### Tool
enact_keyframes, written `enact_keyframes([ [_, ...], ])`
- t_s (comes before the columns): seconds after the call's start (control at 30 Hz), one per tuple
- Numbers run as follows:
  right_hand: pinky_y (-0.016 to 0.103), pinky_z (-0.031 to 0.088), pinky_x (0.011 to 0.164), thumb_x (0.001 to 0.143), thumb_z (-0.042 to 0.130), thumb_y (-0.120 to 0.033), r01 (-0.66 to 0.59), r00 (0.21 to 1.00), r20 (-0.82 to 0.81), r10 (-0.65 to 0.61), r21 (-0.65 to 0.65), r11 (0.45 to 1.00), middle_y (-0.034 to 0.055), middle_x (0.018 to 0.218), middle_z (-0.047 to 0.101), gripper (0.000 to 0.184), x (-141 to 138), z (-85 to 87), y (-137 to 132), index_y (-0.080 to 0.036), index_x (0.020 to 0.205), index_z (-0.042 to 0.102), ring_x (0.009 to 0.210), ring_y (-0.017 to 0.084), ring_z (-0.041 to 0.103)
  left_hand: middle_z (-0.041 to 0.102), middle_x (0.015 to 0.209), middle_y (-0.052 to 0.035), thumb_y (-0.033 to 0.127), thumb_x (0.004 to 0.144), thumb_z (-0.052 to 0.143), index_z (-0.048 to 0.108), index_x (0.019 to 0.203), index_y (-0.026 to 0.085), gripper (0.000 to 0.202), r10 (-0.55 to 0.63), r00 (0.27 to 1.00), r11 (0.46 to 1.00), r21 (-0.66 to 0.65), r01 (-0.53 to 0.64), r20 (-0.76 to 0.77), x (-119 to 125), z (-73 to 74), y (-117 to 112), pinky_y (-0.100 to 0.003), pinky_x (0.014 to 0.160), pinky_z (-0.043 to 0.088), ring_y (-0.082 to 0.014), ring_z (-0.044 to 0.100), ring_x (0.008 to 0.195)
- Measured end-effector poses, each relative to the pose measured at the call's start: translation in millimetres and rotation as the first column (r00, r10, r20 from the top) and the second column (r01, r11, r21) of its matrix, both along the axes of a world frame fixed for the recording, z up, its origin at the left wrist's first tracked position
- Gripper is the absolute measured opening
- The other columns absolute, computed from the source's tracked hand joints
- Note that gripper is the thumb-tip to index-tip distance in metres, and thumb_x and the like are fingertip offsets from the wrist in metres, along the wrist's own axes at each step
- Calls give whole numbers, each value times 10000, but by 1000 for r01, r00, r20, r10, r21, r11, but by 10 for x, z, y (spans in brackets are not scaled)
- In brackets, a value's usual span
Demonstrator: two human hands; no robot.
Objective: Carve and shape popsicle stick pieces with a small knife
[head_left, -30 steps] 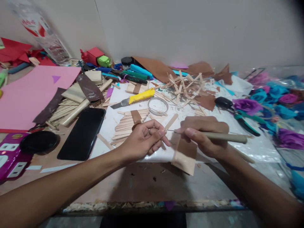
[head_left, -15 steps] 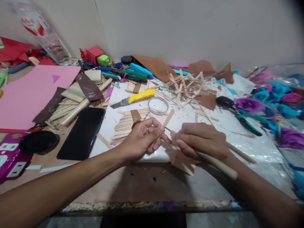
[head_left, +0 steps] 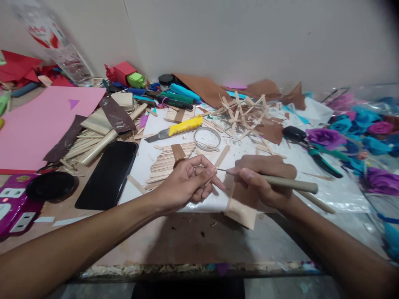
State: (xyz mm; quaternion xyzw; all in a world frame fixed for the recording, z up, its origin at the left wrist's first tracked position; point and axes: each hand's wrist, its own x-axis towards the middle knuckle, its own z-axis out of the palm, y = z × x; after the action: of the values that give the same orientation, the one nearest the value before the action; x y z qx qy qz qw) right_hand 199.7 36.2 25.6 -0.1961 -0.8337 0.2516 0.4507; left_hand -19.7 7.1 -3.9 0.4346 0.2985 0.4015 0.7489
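A: Left hand point(head_left: 195, 180)?
B: Thumb and finger pinched on a small pale piece point(head_left: 215, 169), held just above the white sheet point(head_left: 199, 207). Probably pinched to steady it against the tool.
A: Right hand point(head_left: 268, 176)?
B: Fingers wrapped round a tool point(head_left: 293, 185): thick handle, thin metal shaft. Held nearly level, shaft pointing at the pinch, likely for fine control.
A: Why's everything so close?
B: Within reach, I'd guess. Stack of sticks point(head_left: 166, 166) behind the left hand, cutter point(head_left: 183, 126) and ring point(head_left: 207, 139) past it. Phone point(head_left: 107, 176) off to the left on the bench point(head_left: 181, 249).
A: Hard to see?
B: The piece, mostly; fingertips cover it, so can't tell its shape. Tool tip's lost there too, contact unclear. Wooden board point(head_left: 241, 214) is half in shadow near the right hand. Rod point(head_left: 318, 203) runs behind the right wrist, one end hidden.
A: Cut off?
B: Bottle point(head_left: 62, 50) at the top edge, power strip point(head_left: 15, 199) at the left.
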Motion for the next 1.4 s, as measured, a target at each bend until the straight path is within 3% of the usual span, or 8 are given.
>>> enact_keyframes([
  [0.2, 279, 532, 470, 927, 647, -122, 32, 999, 4, -34, 231, 973, 1, 723, 750, 242, -31, 7, -14, -276, 1051, 786, 576, 170, 699, 792, 813, -89, 462, 954, 732, 525, 877, 181, 358, -4, 1000, 1000, -11, 4, 2, -5, 11, 3, -159, 396, 324, -49, 488, 433],
  [0.4, 273, 496, 460, 922, 649, -107, 4, 999, -46, 3, 158, 987, 7, 669, 677, 243, -25, 5, -22, -219, 1076, 801, 557, 151, 640, 785, 807, -76, 422, 992, 692, 518, 889, 177, 318, -14, 1000, 1000, -19, 15, 22, -6, 26, -2, -142, 386, 286, -33, 442, 422],
  [0.57, 292, 503, 489, 936, 620, -100, -59, 997, -47, 63, 83, 995, 4, 698, 683, 293, -20, -20, 9, -243, 1124, 792, 557, 150, 632, 797, 861, -101, 386, 1019, 660, 517, 893, 176, 283, -25, 1000, 1000, -13, 25, 19, -15, 17, 6, -153, 413, 301, -36, 457, 451],
  [0.7, 279, 506, 477, 946, 622, -105, -29, 1000, -1, 30, 148, 989, 4, 679, 684, 239, -16, 32, -6, -234, 1069, 782, 551, 154, 646, 789, 828, -89, 390, 1006, 682, 520, 902, 175, 288, -66, 997, 998, -13, 67, 40, -38, 2, 20, -156, 424, 304, -41, 470, 465],
  [0.97, 282, 503, 574, 998, 619, -147, 69, 952, 245, -186, 422, 904, 39, 728, 680, 85, -12, 78, -156, -176, 977, 697, 651, 153, 650, 725, 714, -14, 413, 961, 740, 517, 886, 175, 334, -44, 997, 999, -29, 46, 58, -41, -12, 31, -153, 427, 317, -35, 456, 453],
  [1.17, 301, 409, 527, 993, 597, -119, -66, 945, 299, -137, 580, 812, 8, 660, 622, 65, -16, 21, -78, -172, 990, 634, 581, 143, 519, 620, 556, 45, 436, 949, 751, 524, 902, 180, 345, -21, 998, 999, -47, 24, 58, -24, -12, 23, -145, 417, 306, -42, 428, 420],
  [1.3, 281, 464, 528, 997, 593, -124, 45, 979, 167, -120, 391, 919, 18, 690, 656, 114, -20, 33, -88, -187, 987, 687, 591, 140, 599, 682, 637, 9, 407, 956, 747, 515, 909, 179, 329, -20, 997, 998, -55, 24, 78, -27, -13, 20, -140, 409, 311, -42, 454, 435],
  [1.4, 268, 496, 546, 979, 607, -99, 23, 998, 52, -34, 194, 981, 17, 722, 681, 152, -6, 30, -88, -192, 1012, 723, 614, 138, 643, 765, 787, -65, 375, 985, 712, 516, 898, 174, 294, -38, 994, 998, -47, 43, 102, -37, -15, 21, -138, 398, 310, -42, 482, 451],
])
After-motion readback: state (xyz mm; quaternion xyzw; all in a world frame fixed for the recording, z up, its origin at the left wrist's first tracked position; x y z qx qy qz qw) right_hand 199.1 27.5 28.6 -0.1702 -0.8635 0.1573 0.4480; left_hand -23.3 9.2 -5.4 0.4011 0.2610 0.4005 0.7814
